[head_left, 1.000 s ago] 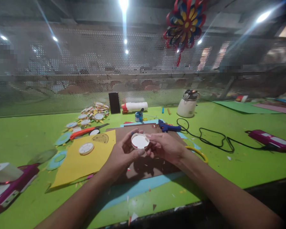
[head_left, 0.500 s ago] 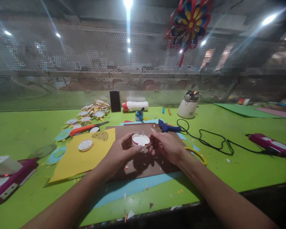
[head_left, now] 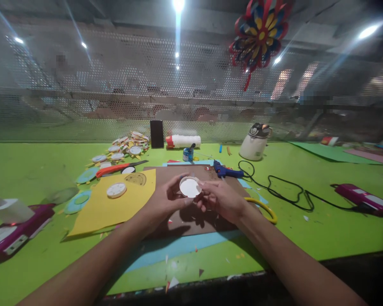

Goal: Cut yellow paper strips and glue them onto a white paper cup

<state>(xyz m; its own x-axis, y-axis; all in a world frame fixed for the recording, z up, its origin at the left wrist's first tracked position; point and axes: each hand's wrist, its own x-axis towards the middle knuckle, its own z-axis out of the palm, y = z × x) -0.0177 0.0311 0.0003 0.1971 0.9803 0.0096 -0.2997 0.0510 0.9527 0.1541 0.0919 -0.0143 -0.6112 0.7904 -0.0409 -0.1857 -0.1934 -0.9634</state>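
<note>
A shallow round white cup piece [head_left: 190, 187] is held between my two hands above a brown board [head_left: 166, 227]. My left hand [head_left: 169, 197] grips its left side, fingers behind and thumb in front. The fingers of my right hand [head_left: 218, 197] pinch its right rim. The piece is tilted so its white inside faces me. To the left, a similar white disc [head_left: 116, 190] lies on a yellow sheet [head_left: 98, 212]. Just past the board lies a blue glue gun [head_left: 226, 171].
Orange-handled cutter [head_left: 115, 168], blue jar [head_left: 188, 154] and a pile of small sun-shaped pieces [head_left: 130, 146] sit further back, with a white kettle [head_left: 255, 144] at the right. A black cord [head_left: 284, 177] runs to a purple power strip [head_left: 364, 197]. Yellow scissors handle [head_left: 263, 208] lies beside my right wrist.
The round white piece has been tipped so more of its inside faces me. My right fingers have closed in on its right rim. The view has shifted slightly.
</note>
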